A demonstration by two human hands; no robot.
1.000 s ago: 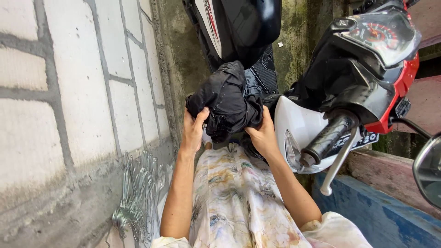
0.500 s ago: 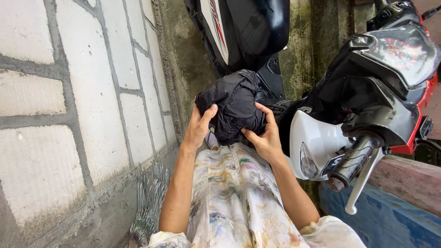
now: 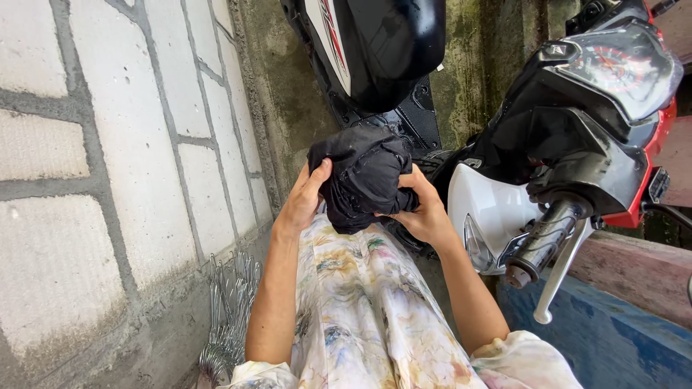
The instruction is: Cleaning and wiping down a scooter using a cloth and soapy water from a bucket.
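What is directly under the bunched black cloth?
Under the black cloth, held by the left hand and right hand, a pale patterned garment shows. The ground beneath is covered.

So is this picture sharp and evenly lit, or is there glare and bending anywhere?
Head view: soft daylight, no hard shadows. The black cloth, held by the left hand and right hand, reads nearly featureless, its folds lost in darkness. Bright glare sits on the scooter's glossy black panel. The block wall lines splay outward, a wide-lens distortion.
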